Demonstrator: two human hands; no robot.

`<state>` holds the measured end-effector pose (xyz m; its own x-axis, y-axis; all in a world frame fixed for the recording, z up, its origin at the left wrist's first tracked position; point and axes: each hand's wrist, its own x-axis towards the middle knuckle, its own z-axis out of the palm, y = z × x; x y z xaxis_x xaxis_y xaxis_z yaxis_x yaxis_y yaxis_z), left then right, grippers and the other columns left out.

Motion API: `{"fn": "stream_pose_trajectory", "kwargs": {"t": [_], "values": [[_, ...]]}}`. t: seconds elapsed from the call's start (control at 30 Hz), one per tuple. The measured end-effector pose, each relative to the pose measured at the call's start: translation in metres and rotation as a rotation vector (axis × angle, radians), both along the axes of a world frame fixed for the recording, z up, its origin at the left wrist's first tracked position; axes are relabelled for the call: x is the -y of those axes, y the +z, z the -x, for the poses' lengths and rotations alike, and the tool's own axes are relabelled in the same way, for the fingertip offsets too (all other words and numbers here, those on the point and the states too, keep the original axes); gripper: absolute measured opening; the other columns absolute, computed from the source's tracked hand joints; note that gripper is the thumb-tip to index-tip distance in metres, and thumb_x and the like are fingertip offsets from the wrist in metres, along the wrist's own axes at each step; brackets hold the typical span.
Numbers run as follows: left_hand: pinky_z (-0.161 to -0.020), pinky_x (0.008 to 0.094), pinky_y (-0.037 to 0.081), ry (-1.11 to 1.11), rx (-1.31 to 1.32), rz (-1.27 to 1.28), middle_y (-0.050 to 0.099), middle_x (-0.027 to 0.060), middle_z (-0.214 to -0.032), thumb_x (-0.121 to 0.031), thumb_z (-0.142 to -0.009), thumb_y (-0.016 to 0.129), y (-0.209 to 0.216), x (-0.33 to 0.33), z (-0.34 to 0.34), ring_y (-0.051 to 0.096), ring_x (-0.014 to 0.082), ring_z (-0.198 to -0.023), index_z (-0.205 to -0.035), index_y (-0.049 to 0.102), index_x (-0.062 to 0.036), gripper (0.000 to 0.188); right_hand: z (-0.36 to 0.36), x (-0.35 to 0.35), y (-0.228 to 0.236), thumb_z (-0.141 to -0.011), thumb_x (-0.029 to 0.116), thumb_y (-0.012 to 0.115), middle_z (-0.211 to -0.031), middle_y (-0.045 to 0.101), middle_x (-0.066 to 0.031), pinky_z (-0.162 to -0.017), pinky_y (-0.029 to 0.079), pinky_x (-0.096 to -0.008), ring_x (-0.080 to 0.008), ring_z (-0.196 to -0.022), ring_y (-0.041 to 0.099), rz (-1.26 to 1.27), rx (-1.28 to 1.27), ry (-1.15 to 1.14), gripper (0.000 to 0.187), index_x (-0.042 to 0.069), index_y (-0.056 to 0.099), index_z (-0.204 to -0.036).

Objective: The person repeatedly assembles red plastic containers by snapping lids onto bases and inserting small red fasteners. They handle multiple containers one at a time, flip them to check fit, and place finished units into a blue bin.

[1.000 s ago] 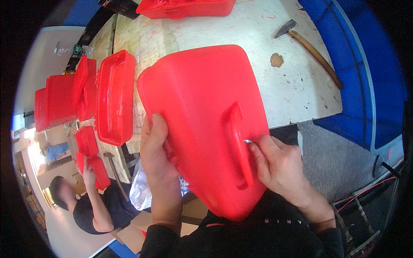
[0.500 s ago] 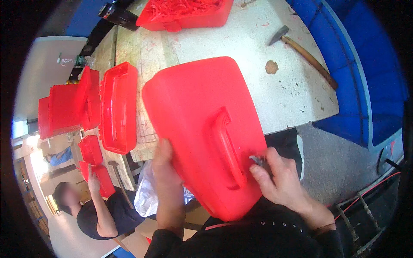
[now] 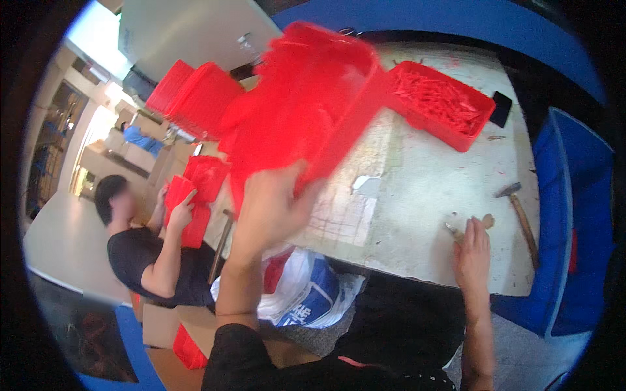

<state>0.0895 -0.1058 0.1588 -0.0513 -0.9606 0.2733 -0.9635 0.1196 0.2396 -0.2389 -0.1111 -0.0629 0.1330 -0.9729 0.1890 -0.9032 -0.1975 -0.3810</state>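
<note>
My left hand (image 3: 270, 205) grips the near edge of a red plastic case (image 3: 313, 111), raised over the left part of the table and smeared by motion. A rim and a hollow side show on it. On the right, my right hand (image 3: 473, 254) rests low at the tabletop, its fingers closed round a small metal-tipped hand tool (image 3: 450, 227). Most of that tool is hidden by the fingers. A hammer (image 3: 521, 225) with a wooden handle lies to the right of this hand.
A red bin of red plastic scraps (image 3: 443, 104) and a dark phone-like slab (image 3: 501, 109) sit at the back of the worktable (image 3: 417, 195). Stacked red cases (image 3: 195, 98) stand at left, near a co-worker (image 3: 150, 254) handling red parts. A blue crate (image 3: 574, 221) borders the right side.
My left hand has lifted the red case from in front of me up and to the left, turning its hollow side into view. My right hand has left the case and moved onto the tabletop.
</note>
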Motion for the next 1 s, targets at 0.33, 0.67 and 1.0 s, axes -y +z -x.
{"fn": "stream_pose_trajectory", "kwargs": {"t": [0.33,0.67,1.0], "values": [[-0.083,0.0528,0.054,0.342,0.509,-0.378,0.070,0.0277,-0.097,-0.044,-0.088,0.064,-0.159,0.121,-0.103,0.069,0.0412,-0.095,-0.098,0.069,-0.0008,0.045,0.020,-0.052,0.061,-0.080,0.010,0.070,-0.148,0.047,-0.0123,-0.113,0.032,-0.0445,-0.0257,-0.139,0.044,0.405,-0.008,0.088,0.058,-0.003,0.056,-0.134],[-0.079,0.0532,0.052,0.238,0.515,-0.264,0.068,0.0284,-0.091,-0.047,-0.096,0.055,-0.160,0.131,-0.112,0.067,0.0437,-0.092,-0.100,0.068,0.0016,0.050,0.069,-0.068,0.087,-0.081,0.009,0.069,-0.144,0.053,-0.0135,-0.111,0.036,-0.0446,-0.0268,-0.136,0.048,0.388,-0.037,0.017,0.048,-0.002,0.062,-0.127],[-0.076,0.0538,0.052,0.180,0.494,-0.107,0.067,0.0275,-0.090,-0.037,-0.096,0.060,-0.182,0.136,-0.117,0.066,0.0429,-0.089,-0.097,0.067,-0.0009,0.037,0.329,0.056,0.073,-0.087,0.009,0.062,-0.122,0.062,-0.0166,-0.094,0.050,-0.0452,-0.0326,-0.114,0.060,0.181,-0.384,-0.242,0.029,0.002,0.061,-0.115]]}}
